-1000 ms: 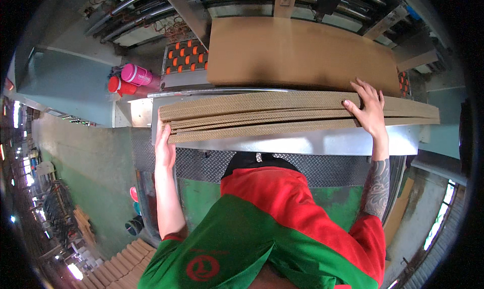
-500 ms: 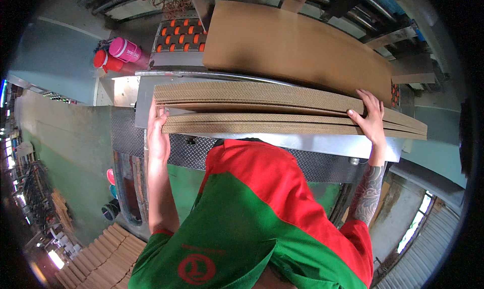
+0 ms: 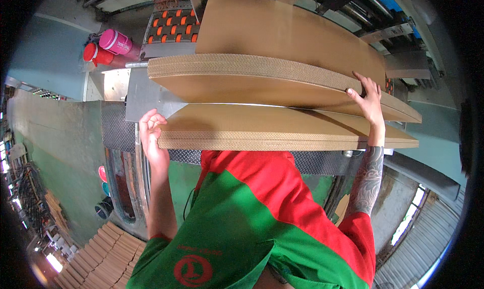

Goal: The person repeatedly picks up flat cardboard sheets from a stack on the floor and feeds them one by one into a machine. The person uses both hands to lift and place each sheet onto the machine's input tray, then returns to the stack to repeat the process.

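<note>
Cardboard sheets [image 3: 252, 90] are gathered in two thick bundles, stood on their long edges over a metal table [image 3: 146, 95]. By the far bundle [image 3: 287, 72] and the near bundle [image 3: 282, 127] a V is formed: their upper edges are leaned apart, and a thin bright strip is seen between their lower edges.

The far bundle's upper edge is pinched toward its right end by the right hand [image 3: 370, 100], its thumb set on the near side and its fingers fanned over the far side. At the near bundle's left end the left hand [image 3: 153, 130] is placed, its fingers curled inward at the corner; whether the board is firmly gripped cannot be told.

Beyond the far bundle a broad brown board [image 3: 287, 32] is seen, with orange rollers [image 3: 174, 26] exposed to its left. Farther left, a pink jug [image 3: 115, 42] and a red jug [image 3: 98, 54] are set side by side. At lower left, stacked cardboard [image 3: 101, 253] is partly covered by the shirt [image 3: 227, 223].
</note>
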A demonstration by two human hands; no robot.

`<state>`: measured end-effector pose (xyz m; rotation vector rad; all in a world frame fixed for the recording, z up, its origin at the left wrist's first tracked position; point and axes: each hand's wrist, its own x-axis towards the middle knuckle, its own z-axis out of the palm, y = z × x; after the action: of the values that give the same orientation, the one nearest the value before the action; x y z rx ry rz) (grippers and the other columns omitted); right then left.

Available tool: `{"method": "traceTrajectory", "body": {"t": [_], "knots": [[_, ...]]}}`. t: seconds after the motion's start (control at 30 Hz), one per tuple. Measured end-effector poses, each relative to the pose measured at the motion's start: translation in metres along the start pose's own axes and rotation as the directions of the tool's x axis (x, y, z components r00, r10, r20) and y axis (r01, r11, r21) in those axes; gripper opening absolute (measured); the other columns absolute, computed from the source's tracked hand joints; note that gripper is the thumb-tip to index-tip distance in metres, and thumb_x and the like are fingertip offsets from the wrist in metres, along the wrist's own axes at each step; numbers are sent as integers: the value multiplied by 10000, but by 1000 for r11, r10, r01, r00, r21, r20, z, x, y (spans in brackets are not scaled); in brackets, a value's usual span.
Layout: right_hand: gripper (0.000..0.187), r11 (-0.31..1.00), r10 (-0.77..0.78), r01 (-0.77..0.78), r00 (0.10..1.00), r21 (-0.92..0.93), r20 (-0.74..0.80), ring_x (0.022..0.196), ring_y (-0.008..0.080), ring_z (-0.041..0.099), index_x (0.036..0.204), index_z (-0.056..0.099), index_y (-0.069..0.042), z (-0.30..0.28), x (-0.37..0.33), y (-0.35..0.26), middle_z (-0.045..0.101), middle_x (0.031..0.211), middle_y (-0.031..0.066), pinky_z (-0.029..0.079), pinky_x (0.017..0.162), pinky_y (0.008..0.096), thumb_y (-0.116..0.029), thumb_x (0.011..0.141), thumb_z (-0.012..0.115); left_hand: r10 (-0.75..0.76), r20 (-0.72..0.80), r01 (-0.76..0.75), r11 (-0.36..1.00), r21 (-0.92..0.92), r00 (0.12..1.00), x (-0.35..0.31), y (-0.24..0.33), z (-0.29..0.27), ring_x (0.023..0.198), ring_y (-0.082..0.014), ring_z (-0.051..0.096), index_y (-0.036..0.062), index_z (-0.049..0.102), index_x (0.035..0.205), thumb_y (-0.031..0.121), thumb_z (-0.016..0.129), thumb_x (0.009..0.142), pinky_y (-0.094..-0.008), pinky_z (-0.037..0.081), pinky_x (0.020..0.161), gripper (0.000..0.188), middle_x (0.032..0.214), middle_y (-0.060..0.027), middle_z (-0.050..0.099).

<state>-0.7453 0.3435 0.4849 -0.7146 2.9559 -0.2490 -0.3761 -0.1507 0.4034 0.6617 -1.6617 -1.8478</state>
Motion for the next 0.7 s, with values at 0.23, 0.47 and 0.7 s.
{"method": "traceTrajectory", "body": {"t": [0.23,0.47,0.7], "knots": [[769,1000,29,-29,999,-2,12,1198,266,561,1447,632,-215,2,9,4,630,1128,65,204,1229,549,-698,855,716,-9,-48,20,971,237,999,-23,10,-5,933,-197,619,-48,669,1189,246,421,1044,-343,466,931,412,911,-100,646],[782,1000,7,-7,1000,-3,19,1338,283,542,1439,650,-234,1,23,15,678,1291,104,202,1237,568,-738,843,697,-99,18,86,932,353,995,-22,17,-15,1053,-213,653,-54,680,1194,341,448,1066,-354,467,1004,475,1064,-132,702],[975,994,105,-104,990,-14,97,1439,312,493,1430,660,-206,-1,32,16,652,1429,128,162,1242,636,-901,746,634,-40,337,-34,977,210,941,21,48,-23,1409,-331,510,-68,403,1563,620,544,982,-479,307,1251,911,1498,-246,542]]}}
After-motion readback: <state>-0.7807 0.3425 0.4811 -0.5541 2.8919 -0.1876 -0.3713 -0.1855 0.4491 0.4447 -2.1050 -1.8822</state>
